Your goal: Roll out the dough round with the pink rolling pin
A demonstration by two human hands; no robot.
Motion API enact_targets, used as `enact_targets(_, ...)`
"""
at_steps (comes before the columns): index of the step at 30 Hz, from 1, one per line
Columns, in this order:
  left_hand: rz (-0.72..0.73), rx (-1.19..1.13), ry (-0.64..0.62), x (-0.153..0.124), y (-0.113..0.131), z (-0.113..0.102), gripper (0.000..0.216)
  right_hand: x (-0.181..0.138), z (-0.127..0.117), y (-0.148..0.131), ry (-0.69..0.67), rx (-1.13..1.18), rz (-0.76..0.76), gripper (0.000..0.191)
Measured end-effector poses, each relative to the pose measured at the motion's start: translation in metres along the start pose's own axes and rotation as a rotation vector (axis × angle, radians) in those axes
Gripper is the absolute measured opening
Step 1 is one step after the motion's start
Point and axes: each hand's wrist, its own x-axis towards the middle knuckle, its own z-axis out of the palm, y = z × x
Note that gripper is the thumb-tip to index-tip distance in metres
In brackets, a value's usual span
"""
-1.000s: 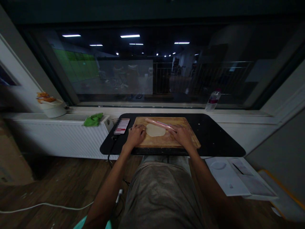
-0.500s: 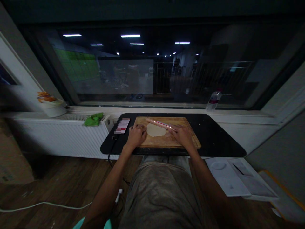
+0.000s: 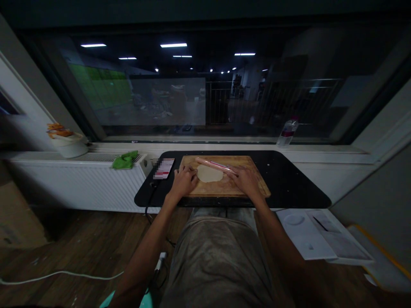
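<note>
A flat, roundish sheet of pale dough (image 3: 209,174) lies on a wooden cutting board (image 3: 224,188). At the dough's left edge, my left hand (image 3: 185,179) has its fingers curled, with thumb and fingertips closed at the rim. My right hand (image 3: 245,179) grips the right end of a pinkish rolling pin (image 3: 213,164), which looks wrapped in clear film. The pin slants across the far side of the dough, its left end farther from me. My palms hide parts of the board's sides.
The board rests on a black tabletop (image 3: 289,184) by a window. A phone (image 3: 164,168) with a cable lies left of the board. A green cloth (image 3: 125,160) and a white tub (image 3: 70,144) sit on the radiator. A water bottle (image 3: 288,133) stands on the sill.
The view has shifted slightly. My hands, the rolling pin and the dough keep almost the same places on the board.
</note>
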Motion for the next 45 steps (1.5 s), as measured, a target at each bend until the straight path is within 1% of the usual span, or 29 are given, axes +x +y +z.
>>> enact_targets(4,0.095,-0.119,0.02,0.002,-0.006,0.005,0.036,0.0,-0.002,-0.002,-0.003,-0.01,0.004,0.046)
enact_targets(7,0.122,-0.161,0.03,0.003,-0.008,0.007,0.039,0.0,-0.001,-0.001,0.014,-0.012,0.003,0.046)
enact_targets(14,0.106,-0.028,0.003,0.005,0.0,0.005,0.042,0.0,-0.002,-0.003,-0.003,0.014,0.011,0.046)
enact_targets(20,0.048,0.047,0.003,0.005,0.011,0.002,0.035,0.0,-0.001,-0.002,0.0,0.015,0.018,0.045)
enact_targets(25,0.042,0.013,0.026,0.003,0.013,0.003,0.033,0.0,0.001,0.0,0.01,0.0,0.005,0.046)
enact_targets(31,0.064,-0.037,0.025,0.002,0.008,0.004,0.033,-0.002,-0.004,-0.004,0.013,0.0,0.008,0.044)
enact_targets(36,0.055,-0.055,0.034,0.002,0.009,0.004,0.032,-0.002,-0.006,-0.006,-0.003,-0.024,0.03,0.047)
enact_targets(40,0.02,-0.03,0.025,0.002,0.01,0.004,0.032,-0.002,-0.007,-0.007,0.003,-0.01,0.03,0.045)
enact_targets(45,0.021,-0.002,0.019,0.001,0.012,0.003,0.031,-0.002,-0.006,-0.007,0.005,-0.004,0.019,0.044)
